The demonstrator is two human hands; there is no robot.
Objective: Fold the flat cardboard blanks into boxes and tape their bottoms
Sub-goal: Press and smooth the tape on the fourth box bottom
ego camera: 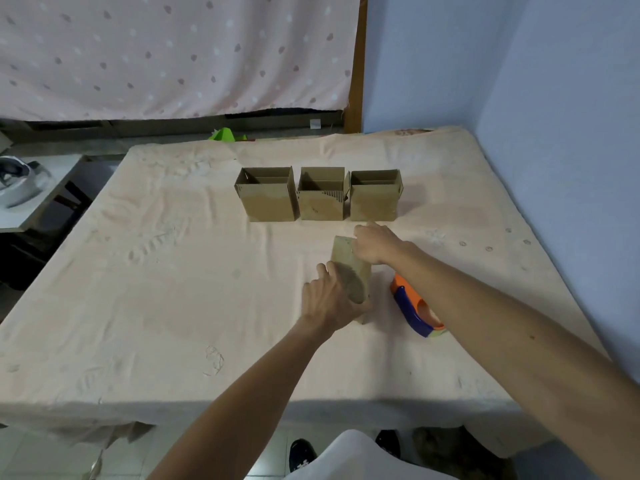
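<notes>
The box (349, 268) lies between both sets of fingers, left hand (329, 301) curled round its near end, right hand (374, 242) pinching its far edge, likely steadying it for taping (tape dispenser (412, 306) just right of them).

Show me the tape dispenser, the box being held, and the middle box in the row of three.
tape dispenser (406, 304): head view, blue handle.
held box (343, 252): head view, bare upper face.
middle box (320, 207): head view, front wall.
</notes>
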